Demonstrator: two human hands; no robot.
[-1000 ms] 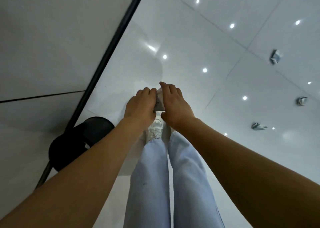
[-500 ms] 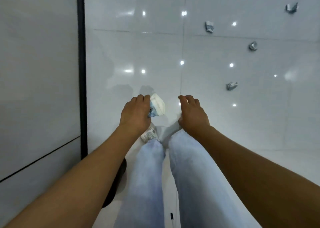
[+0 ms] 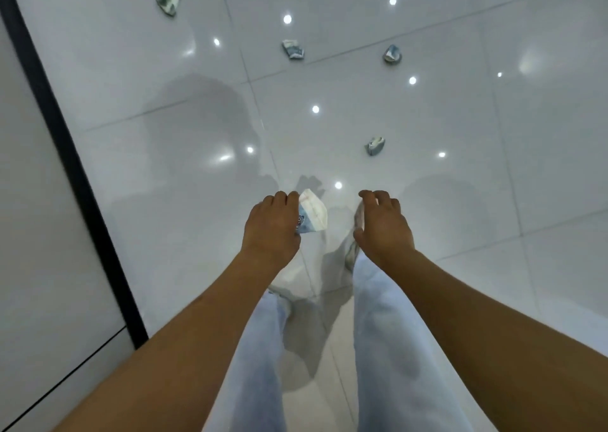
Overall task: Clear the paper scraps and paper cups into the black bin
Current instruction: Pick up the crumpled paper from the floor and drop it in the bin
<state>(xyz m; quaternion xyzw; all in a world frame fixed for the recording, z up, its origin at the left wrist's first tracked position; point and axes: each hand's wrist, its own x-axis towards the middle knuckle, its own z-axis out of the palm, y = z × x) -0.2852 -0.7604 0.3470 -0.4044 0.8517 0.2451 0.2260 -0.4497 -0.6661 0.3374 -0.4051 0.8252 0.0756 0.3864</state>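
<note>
A flattened white-and-blue paper cup [image 3: 312, 214] is gripped by the left hand [image 3: 271, 226]; the right hand [image 3: 383, 224] is held loosely open, empty. The unseen black bin must be found next.

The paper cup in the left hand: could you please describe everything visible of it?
The paper cup is white, crumpled flat, with a blue printed patch near its lower edge. It looks like thin creased paper. The left hand grips it at its left side, hiding part of it, and holds it above the glossy white floor. Nothing else touches it.
</note>
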